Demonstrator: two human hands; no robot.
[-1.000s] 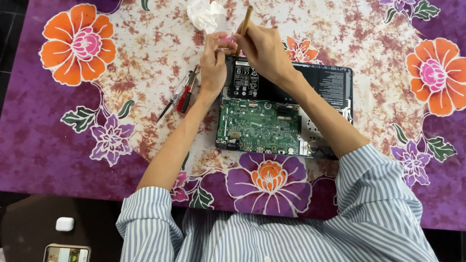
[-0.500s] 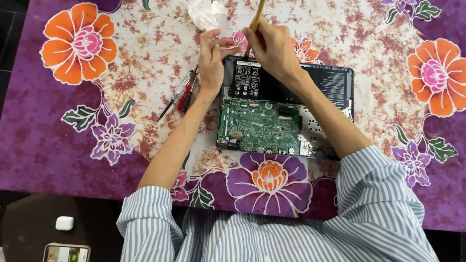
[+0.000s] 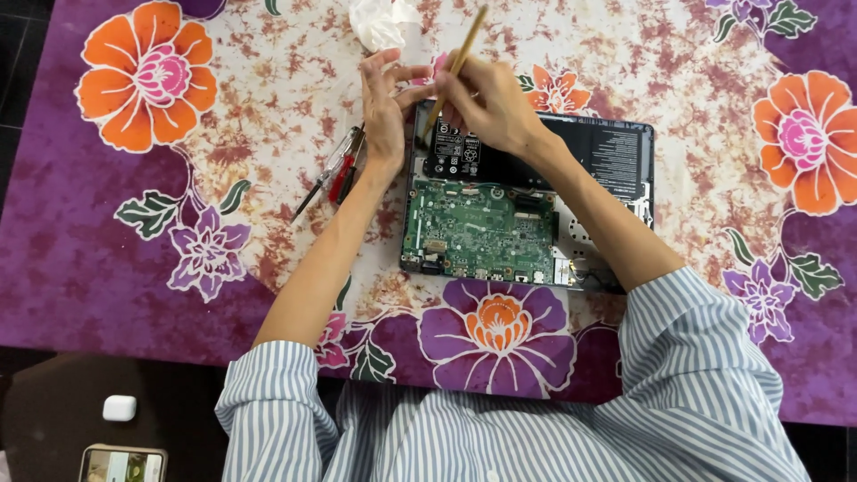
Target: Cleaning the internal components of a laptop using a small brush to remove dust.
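An opened laptop (image 3: 607, 170) lies bottom-up on the flowered tablecloth, its green circuit board (image 3: 478, 228) and black battery (image 3: 455, 153) exposed. My right hand (image 3: 486, 103) holds a thin wooden-handled brush (image 3: 455, 67) slanted over the laptop's far left corner, bristle end down near the battery. My left hand (image 3: 384, 103) is raised just left of that corner, fingers spread, fingertips close to the right hand. It grips nothing that I can see.
A red-handled screwdriver (image 3: 344, 174) and a second slim screwdriver (image 3: 321, 183) lie left of the laptop. A crumpled white tissue (image 3: 379, 22) sits at the far edge. A small white case (image 3: 119, 408) and a phone (image 3: 123, 464) lie below the table's near edge.
The brush has tilted and its tip has dropped from above the cloth to the battery corner. My left hand has opened its fingers beside it.
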